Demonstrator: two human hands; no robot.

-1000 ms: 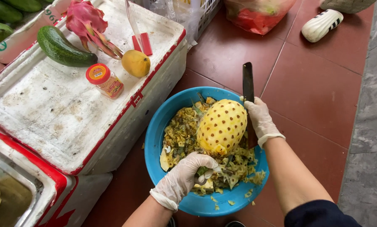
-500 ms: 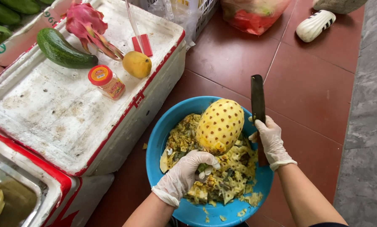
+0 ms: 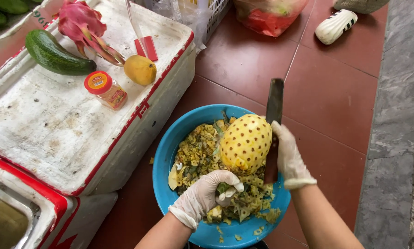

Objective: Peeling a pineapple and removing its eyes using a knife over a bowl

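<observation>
A peeled yellow pineapple [image 3: 245, 142] with brown eyes stands tilted over a blue plastic basin [image 3: 170, 152] full of peel scraps. My left hand [image 3: 206, 192], in a thin clear glove, grips the pineapple's green stub at its lower end. My right hand [image 3: 287, 157], also gloved, holds a dark cleaver-like knife [image 3: 274, 107]. The blade points away from me and lies against the pineapple's right side.
A white foam box [image 3: 64, 133] with red trim stands at left, carrying a cucumber [image 3: 55, 55], a dragon fruit [image 3: 82, 25], a mango [image 3: 140, 69] and a small orange-capped jar [image 3: 105, 90]. A white sandal [image 3: 334, 25] and a bag of red scraps [image 3: 267, 16] lie on the red floor tiles.
My right hand and the knife swung out to the right of the pineapple, then came back against its right side. The pineapple tilted slightly; my left hand kept its grip.
</observation>
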